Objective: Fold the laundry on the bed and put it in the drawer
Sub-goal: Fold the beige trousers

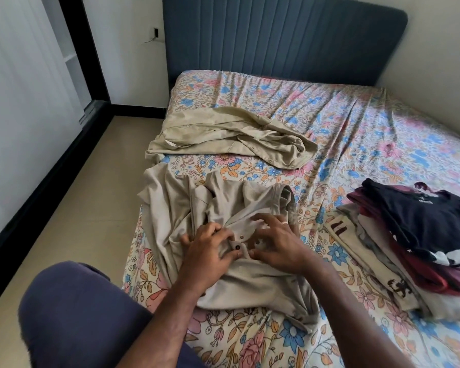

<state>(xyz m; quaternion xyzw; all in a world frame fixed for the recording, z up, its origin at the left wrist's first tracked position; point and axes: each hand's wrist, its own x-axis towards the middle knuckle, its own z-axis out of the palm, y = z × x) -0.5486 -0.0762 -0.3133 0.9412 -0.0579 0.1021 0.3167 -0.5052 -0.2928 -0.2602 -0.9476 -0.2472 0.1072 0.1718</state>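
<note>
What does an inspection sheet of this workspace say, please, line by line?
Surface: bed with a wrinkled floral sheet.
Job's things: beige garment spread unfolded at the near edge; second beige garment crumpled behind it; stack of folded clothes at the right.
Clutter: nothing seen.
Grippers: left hand and right hand both pinch the beige garment at its buttoned part.
Cables: thin wire hanging from a wall socket left of the headboard.
Surroundings: blue padded headboard, beige floor, white wall with black trim; no drawer in view.
</note>
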